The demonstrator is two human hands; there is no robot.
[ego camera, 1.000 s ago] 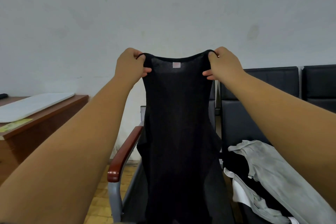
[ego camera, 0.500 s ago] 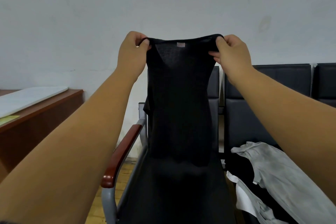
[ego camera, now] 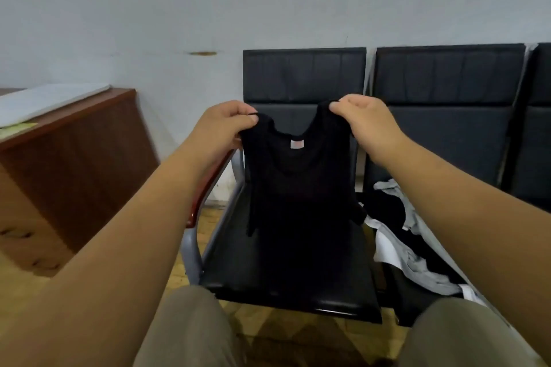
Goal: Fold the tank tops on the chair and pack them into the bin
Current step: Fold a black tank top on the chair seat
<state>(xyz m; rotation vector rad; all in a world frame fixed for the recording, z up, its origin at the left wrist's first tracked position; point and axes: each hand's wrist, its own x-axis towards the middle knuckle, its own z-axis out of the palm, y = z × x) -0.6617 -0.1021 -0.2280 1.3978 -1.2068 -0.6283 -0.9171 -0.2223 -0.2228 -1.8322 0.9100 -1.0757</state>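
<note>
Head view shows the left hand [ego camera: 222, 125] and the right hand [ego camera: 366, 121] each pinching one shoulder strap of the black tank top [ego camera: 298, 182], fingers [ego camera: 242, 112] curled tight on the fabric. The top hangs over the seat of the black chair [ego camera: 304, 74], its hem lost against the dark seat. A heap of grey, white and black tank tops [ego camera: 413, 259] lies on the next seat to the right. A wooden desk [ego camera: 74, 152] stands at left.

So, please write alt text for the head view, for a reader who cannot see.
A person's left hand and right hand hold a black tank top up by its shoulder straps over a black chair. A pile of grey, black and white clothes lies on the next seat, and a wooden desk stands at the left.
</note>
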